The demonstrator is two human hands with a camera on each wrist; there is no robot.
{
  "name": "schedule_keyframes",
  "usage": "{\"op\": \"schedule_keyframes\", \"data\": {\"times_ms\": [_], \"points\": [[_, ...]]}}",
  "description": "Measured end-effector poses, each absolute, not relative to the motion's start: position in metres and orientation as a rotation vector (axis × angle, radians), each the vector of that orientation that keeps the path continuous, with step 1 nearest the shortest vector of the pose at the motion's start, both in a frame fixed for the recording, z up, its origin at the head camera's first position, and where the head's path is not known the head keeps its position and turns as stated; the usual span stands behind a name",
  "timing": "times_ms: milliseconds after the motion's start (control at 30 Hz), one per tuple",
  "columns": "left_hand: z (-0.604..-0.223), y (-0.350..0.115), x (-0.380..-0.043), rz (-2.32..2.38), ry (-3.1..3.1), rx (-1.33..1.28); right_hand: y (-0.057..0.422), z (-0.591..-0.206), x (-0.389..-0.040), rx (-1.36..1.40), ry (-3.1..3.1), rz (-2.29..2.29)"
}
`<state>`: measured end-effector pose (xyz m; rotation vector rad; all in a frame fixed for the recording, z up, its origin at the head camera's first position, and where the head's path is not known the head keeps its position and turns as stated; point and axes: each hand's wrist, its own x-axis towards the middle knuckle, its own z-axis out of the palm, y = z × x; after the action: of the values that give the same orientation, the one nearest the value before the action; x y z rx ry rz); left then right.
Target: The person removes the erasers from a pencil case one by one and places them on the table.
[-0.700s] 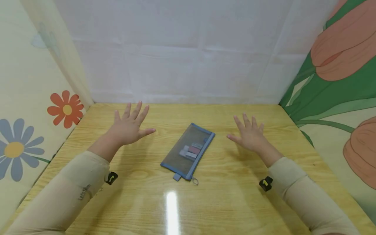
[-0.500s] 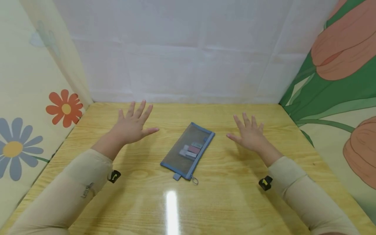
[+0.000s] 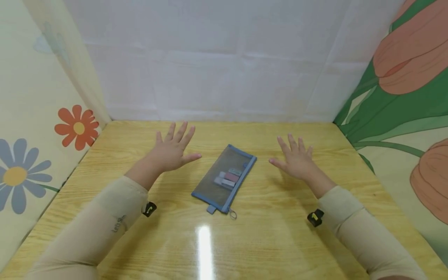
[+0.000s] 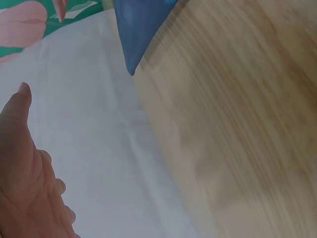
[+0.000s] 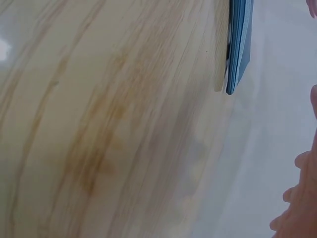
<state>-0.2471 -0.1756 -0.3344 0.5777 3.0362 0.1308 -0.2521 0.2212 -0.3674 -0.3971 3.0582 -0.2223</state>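
A flat mesh zipper pouch (image 3: 213, 179) with blue edging lies slanted on the wooden table in the head view. Several small items (image 3: 231, 177), white, pink and greyish, show through its mesh. Its zipper ring (image 3: 233, 214) lies at the near end. My left hand (image 3: 168, 153) hovers left of the pouch, fingers spread and holding nothing. To the right of the pouch, my right hand (image 3: 298, 161) is likewise spread with nothing in it. Part of the pouch (image 4: 141, 29) shows at the top of the left wrist view, and its blue edge (image 5: 237, 44) in the right wrist view.
The wooden table (image 3: 273, 241) reaches back to a white cloth (image 3: 217, 77). A cloth with printed daisies (image 3: 42, 116) hangs at the left, one with printed tulips (image 3: 402, 116) at the right. A black wrist device (image 3: 149, 209) sits below the left sleeve, another (image 3: 315, 217) below the right.
My left hand has moved right, closer to the pouch, with its fingers still spread. The right hand and the pouch have stayed nearly in place.
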Motion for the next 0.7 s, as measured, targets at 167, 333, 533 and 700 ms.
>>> {"op": "schedule_keyframes", "data": {"times_ms": [167,333,533,700], "points": [[-0.34,-0.163,-0.247,0.133,3.006,0.605,0.22,-0.367,-0.252,-0.407,3.06,-0.222],[-0.352,-0.149,-0.245,0.086,2.984,0.671,0.218,-0.367,-0.252,-0.408,3.048,-0.224],[-0.365,-0.131,-0.242,0.055,2.946,0.776,0.218,-0.368,-0.252,-0.412,3.044,-0.234],[-0.372,-0.118,-0.243,0.058,2.926,0.847,0.218,-0.369,-0.252,-0.415,3.046,-0.263]]}}
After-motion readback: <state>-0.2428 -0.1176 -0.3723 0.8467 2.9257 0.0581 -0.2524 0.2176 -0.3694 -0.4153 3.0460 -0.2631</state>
